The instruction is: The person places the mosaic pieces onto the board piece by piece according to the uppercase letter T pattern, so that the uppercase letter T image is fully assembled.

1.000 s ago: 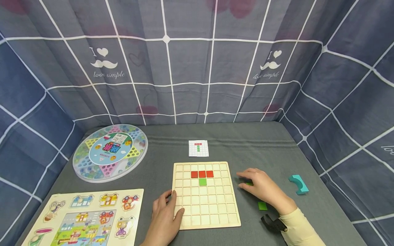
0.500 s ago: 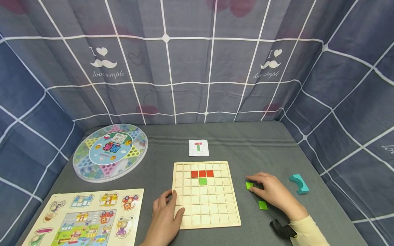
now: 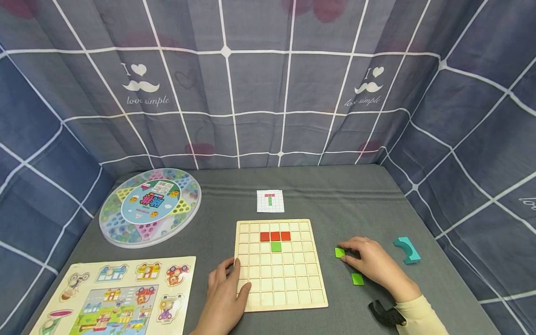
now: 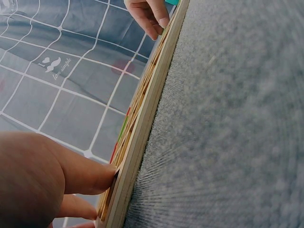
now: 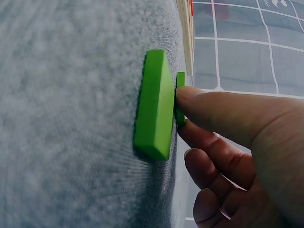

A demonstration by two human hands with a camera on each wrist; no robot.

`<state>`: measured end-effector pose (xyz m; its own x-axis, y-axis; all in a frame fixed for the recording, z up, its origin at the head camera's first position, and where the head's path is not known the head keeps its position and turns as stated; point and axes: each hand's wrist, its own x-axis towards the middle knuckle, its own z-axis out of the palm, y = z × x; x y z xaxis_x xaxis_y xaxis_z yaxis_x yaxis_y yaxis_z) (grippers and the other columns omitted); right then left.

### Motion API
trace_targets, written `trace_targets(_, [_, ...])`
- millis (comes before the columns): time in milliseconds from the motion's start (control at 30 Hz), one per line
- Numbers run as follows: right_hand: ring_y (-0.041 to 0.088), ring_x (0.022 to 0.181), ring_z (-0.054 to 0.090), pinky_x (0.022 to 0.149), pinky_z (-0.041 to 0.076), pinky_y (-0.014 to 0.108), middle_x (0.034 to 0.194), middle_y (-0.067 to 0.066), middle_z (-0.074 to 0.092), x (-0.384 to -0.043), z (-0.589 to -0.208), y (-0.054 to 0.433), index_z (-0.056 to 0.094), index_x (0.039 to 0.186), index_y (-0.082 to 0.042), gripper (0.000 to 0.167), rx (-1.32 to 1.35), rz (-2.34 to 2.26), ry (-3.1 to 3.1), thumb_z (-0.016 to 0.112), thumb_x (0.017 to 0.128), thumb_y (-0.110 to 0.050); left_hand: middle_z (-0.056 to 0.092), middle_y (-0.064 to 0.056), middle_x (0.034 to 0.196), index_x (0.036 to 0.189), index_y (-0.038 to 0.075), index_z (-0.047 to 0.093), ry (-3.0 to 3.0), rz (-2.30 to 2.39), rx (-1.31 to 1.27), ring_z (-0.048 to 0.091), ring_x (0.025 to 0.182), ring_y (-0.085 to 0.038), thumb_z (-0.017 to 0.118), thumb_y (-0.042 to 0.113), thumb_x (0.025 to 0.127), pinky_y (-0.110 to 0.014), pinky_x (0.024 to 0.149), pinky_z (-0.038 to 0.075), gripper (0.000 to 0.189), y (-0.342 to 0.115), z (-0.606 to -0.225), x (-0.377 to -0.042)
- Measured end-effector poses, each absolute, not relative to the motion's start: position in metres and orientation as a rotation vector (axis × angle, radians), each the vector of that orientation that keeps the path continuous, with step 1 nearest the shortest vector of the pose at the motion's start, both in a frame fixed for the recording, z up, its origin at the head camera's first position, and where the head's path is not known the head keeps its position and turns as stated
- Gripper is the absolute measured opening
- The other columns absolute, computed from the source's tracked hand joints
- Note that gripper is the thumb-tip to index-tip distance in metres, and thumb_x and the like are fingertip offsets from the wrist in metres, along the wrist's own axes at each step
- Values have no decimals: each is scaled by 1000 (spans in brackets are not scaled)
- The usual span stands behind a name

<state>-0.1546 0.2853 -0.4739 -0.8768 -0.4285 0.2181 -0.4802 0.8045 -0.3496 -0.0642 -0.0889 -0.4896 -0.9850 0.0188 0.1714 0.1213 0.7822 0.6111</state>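
A light wooden grid board [image 3: 278, 270] lies in front of me, with three red tiles [image 3: 275, 236] in a row and one green tile [image 3: 276, 246] under the middle one. My left hand [image 3: 226, 293] rests at the board's left edge, its thumb over the rim; in the left wrist view the thumb touches the board's side [image 4: 137, 142]. Right of the board, my right hand [image 3: 372, 263] pinches a loose green square tile [image 3: 339, 252] between thumb and index finger. Another green tile [image 3: 358, 279] lies just below that hand, looming large in the right wrist view [image 5: 154, 104].
A pattern card [image 3: 270, 201] lies behind the board. To the left are a round Chinese checkers box [image 3: 192, 209] and a vehicle puzzle board [image 3: 125, 302]. A teal arch block [image 3: 407, 250] sits at the right. Grid-patterned curtains [image 3: 259, 83] enclose the table.
My right hand has drawn back to the right, away from the board, uncovering the upper green tile, and now has its fingertips on it. The left hand and board stay put.
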Motion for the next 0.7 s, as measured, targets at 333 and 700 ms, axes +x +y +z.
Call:
trace_targets(333, [16,93,65,80,52,40,100,-5,70,-158,-469,276,77,109,-11,30,745,587,-2823,83,81,-18,43,-28,139,132,-12,56,-2806,-983,-117,39,117,-42,76,13,86,-57,90,37,56,-88,-489,-64])
trace_targets(700, [17,98,63,85,51,39,103,-5,69,-168,-461,237,75,114,-11,32,862,626,-2851,81,84,-22,43,-28,139,133,-12,55,-2816,-973,-109,39,117,-42,76,17,87,-56,91,37,58,-90,-491,-65])
